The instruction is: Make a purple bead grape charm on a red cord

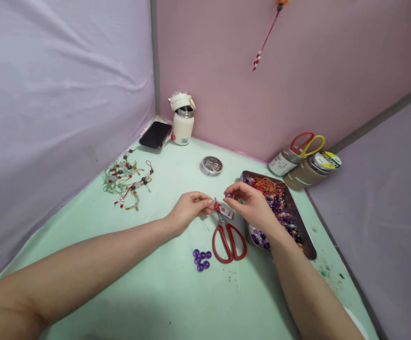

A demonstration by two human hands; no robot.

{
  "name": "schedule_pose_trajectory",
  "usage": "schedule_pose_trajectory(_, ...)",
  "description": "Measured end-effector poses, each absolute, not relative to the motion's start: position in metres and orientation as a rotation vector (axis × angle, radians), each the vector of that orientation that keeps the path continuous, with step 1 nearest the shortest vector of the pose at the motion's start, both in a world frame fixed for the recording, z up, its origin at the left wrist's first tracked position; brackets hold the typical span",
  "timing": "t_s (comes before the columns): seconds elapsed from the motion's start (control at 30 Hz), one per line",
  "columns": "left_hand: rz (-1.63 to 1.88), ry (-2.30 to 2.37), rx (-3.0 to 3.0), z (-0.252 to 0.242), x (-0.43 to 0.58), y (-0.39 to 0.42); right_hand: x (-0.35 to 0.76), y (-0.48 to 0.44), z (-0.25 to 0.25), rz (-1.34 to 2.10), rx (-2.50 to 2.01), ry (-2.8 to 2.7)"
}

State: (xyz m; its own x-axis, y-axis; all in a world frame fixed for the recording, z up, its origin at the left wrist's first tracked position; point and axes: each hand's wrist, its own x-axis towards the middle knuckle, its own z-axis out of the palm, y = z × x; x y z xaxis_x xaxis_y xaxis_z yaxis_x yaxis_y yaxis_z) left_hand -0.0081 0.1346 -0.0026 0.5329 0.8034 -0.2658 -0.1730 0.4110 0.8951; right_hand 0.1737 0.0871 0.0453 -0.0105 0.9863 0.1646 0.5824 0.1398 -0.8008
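Note:
My right hand (251, 204) is closed in a pinch on a purple bead (228, 195), beside the bead tray. Opposite it, my left hand (192, 210) has thumb and fingers pressed together; whatever lies between them is too small to make out. Just right of those fingertips, a small red-and-white item (226, 211), perhaps a lighter, lies across the blades of the scissors. The red-handled scissors (229, 243) rest on the table with their handles toward me. Several loose purple beads (200, 260) sit in a cluster left of the handles.
A metal tray (308, 243) of mixed beads and cords is partly behind my right hand. Farther back stand a round dish (212, 165), white bottle (183, 125), dark phone (156, 135) and tilted jars (301, 174). Beaded strings (129, 179) lie left on the green table (156, 293).

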Motion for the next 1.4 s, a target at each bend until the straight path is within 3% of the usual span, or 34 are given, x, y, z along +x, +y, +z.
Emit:
schedule_pose_trajectory(0.63, 0.715, 0.798, 0.929, 0.003, -0.008, 0.133, 0.159, 0.08, 0.059, 0.268, -1.508, -1.874)
schedule_pose_trajectory(1.4, 0.717, 0.771, 0.995, -0.003, -0.008, 0.134, 0.159, 0.081, 0.053, 0.224, -1.515, -1.989)
